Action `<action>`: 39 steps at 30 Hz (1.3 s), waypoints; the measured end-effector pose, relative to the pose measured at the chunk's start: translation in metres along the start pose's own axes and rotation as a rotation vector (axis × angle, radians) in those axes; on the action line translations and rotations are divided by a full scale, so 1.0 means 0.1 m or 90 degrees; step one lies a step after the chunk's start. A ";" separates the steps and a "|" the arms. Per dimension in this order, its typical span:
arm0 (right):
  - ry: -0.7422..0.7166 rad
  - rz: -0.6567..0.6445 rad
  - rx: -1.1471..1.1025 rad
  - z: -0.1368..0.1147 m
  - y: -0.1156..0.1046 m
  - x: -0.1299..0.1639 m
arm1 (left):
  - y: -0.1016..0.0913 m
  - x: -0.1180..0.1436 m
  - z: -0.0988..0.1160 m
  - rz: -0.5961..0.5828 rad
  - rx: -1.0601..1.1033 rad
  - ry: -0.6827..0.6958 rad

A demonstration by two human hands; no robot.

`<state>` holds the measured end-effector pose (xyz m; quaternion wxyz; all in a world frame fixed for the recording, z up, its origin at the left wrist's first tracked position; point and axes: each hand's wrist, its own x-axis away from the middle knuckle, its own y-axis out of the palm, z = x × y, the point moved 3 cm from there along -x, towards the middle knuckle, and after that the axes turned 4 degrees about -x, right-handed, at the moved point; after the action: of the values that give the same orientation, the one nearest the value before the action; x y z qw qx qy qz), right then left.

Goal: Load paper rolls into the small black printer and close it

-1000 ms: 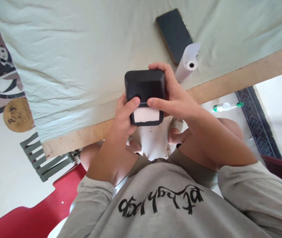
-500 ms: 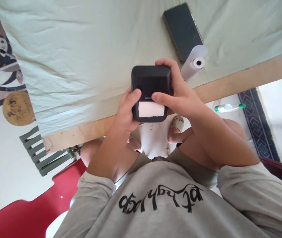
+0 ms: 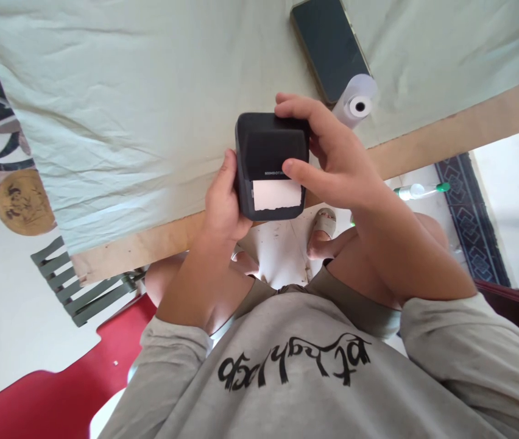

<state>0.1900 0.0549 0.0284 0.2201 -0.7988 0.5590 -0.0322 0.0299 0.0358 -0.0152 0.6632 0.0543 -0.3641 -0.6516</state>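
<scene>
Left hand (image 3: 223,207): thumb shifted since earlier frame, top face to left edge of black device (image 3: 272,146); remaining fingers hidden, I cannot tell their state. Right hand (image 3: 346,161): I log thumb and bent fingers pinching device's right side. Device held at table's (image 3: 141,247) near edge; paper roll (image 3: 348,111), phone (image 3: 330,49) farther right.

Small pale capitals on black device (image 3: 269,145), just above white paper (image 3: 276,195) in view: seem to read "NIIMBOT", any characters after it unclear. Large black script across front of grey shirt (image 3: 296,405): upside down, wording not readable.
</scene>
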 end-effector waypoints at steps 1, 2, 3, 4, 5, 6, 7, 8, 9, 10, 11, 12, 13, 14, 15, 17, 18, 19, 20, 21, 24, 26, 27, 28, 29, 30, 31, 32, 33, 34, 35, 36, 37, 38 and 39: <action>0.002 0.000 0.004 0.00 0.00 0.00 | 0.00 0.00 0.00 -0.003 -0.002 0.000; 0.006 -0.002 0.009 -0.01 0.00 -0.01 | 0.00 0.00 0.01 -0.007 0.000 0.000; 0.013 -0.006 0.016 -0.02 0.00 -0.01 | 0.00 0.00 0.02 -0.008 0.007 -0.002; 0.023 -0.011 0.026 -0.03 0.01 -0.01 | 0.00 -0.01 0.03 -0.006 0.015 -0.004; 0.032 -0.018 0.037 -0.04 0.01 -0.02 | -0.01 0.00 0.04 0.001 0.020 -0.003; 0.036 -0.026 0.046 -0.05 0.01 -0.02 | -0.01 0.00 0.05 0.010 0.020 -0.002; 0.031 -0.034 0.051 -0.06 0.01 -0.02 | -0.01 0.00 0.06 0.017 0.016 -0.005; 0.014 -0.043 0.052 -0.08 0.00 -0.02 | 0.00 0.00 0.06 0.017 0.007 -0.012; -0.009 -0.051 0.054 -0.10 -0.01 -0.01 | 0.01 0.01 0.07 0.010 0.000 -0.021; -0.035 -0.057 0.061 -0.12 -0.03 -0.01 | 0.03 0.01 0.07 0.000 -0.004 -0.027; -0.057 -0.060 0.077 -0.13 -0.05 -0.01 | 0.04 0.02 0.07 -0.011 -0.003 -0.026; -0.072 -0.057 0.105 -0.15 -0.07 0.00 | 0.06 0.02 0.07 -0.030 0.002 -0.021; -0.082 -0.044 0.144 -0.16 -0.10 0.00 | 0.07 0.02 0.07 -0.054 0.008 -0.010; -0.089 -0.019 0.189 -0.18 -0.14 0.00 | 0.08 0.03 0.07 -0.074 0.015 0.008; -0.096 0.017 0.233 -0.19 -0.17 0.01 | 0.08 0.03 0.07 -0.086 0.016 0.027; -0.133 0.119 0.292 -0.25 -0.22 0.02 | 0.06 0.03 0.05 -0.084 0.002 0.058; -0.150 0.177 0.299 -0.28 -0.24 0.03 | 0.04 0.03 0.04 -0.073 -0.014 0.067; -0.161 0.235 0.292 -0.31 -0.25 0.04 | 0.01 0.03 0.03 -0.060 -0.034 0.071; -0.162 0.285 0.278 -0.32 -0.25 0.05 | 0.00 0.04 0.01 -0.055 -0.055 0.068; -0.161 0.327 0.260 -0.33 -0.25 0.06 | -0.02 0.04 0.00 -0.054 -0.074 0.060; -0.213 0.384 0.243 -0.34 -0.21 0.07 | -0.04 0.04 0.00 -0.048 -0.107 0.049; -0.221 0.325 0.315 -0.32 -0.14 0.04 | -0.04 0.05 0.00 -0.050 -0.110 0.044; -0.199 0.277 0.364 -0.30 -0.10 0.03 | -0.03 0.05 0.01 -0.054 -0.111 0.041; -0.163 0.230 0.408 -0.28 -0.07 0.01 | -0.02 0.05 0.01 -0.062 -0.114 0.041; -0.115 0.180 0.449 -0.26 -0.03 0.00 | -0.02 0.05 0.01 -0.073 -0.118 0.044; -0.068 0.132 0.482 -0.25 -0.01 0.00 | 0.00 0.06 0.02 -0.085 -0.122 0.053; -0.029 0.093 0.506 -0.25 0.01 0.00 | 0.01 0.06 0.02 -0.094 -0.125 0.066; 0.006 0.057 0.527 -0.26 0.02 0.01 | 0.01 0.06 0.03 -0.098 -0.125 0.078; 0.041 0.018 0.549 -0.27 0.02 0.02 | 0.02 0.06 0.03 -0.101 -0.122 0.085; 0.071 -0.017 0.567 -0.28 0.02 0.02 | 0.02 0.06 0.04 -0.101 -0.116 0.085; 0.089 -0.040 0.578 -0.30 0.01 0.03 | 0.03 0.06 0.04 -0.102 -0.111 0.083; 0.097 -0.051 0.582 -0.32 0.00 0.03 | 0.03 0.06 0.03 -0.103 -0.109 0.079; 0.106 -0.064 0.584 -0.33 -0.01 0.03 | 0.03 0.06 0.03 -0.108 -0.109 0.074; 0.112 -0.073 0.578 -0.34 -0.02 0.02 | 0.03 0.06 0.03 -0.113 -0.111 0.070; 0.116 -0.073 0.565 -0.34 -0.03 0.02 | 0.04 0.06 0.03 -0.116 -0.113 0.069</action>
<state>0.1834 0.0436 0.0597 0.4891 -0.6504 0.4633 -0.3508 0.0306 0.0319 -0.0085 0.6220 0.0631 -0.2623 -0.7351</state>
